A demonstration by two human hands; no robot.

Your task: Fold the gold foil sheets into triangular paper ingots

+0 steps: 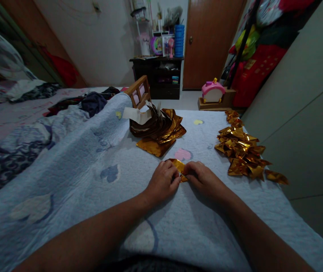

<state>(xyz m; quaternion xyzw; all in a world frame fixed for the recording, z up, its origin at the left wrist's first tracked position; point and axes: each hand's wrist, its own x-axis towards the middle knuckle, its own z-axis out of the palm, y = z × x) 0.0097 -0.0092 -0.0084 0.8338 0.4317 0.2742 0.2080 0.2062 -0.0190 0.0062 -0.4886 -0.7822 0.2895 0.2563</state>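
Between my two hands lies a small piece of gold foil paper (179,165), partly folded and close to the bedspread. My left hand (164,177) pinches its left side, fingers curled over the edge. On the right side, my right hand (202,176) grips it with thumb and fingers together. My fingers hide much of the folds. Just beyond my hands sits a fanned stack of gold foil paper sheets (161,126), with one sheet (156,147) flat at its front. Folded gold foil pieces (239,147) are heaped to the right.
A light blue quilted bedspread (93,204) with heart shapes lies under everything. Crumpled clothes and bedding (50,117) are on the left. A wooden rail (138,92) rises behind the stack. A pale cabinet (300,124) borders the right side; a pink toy case (213,91) stands beyond.
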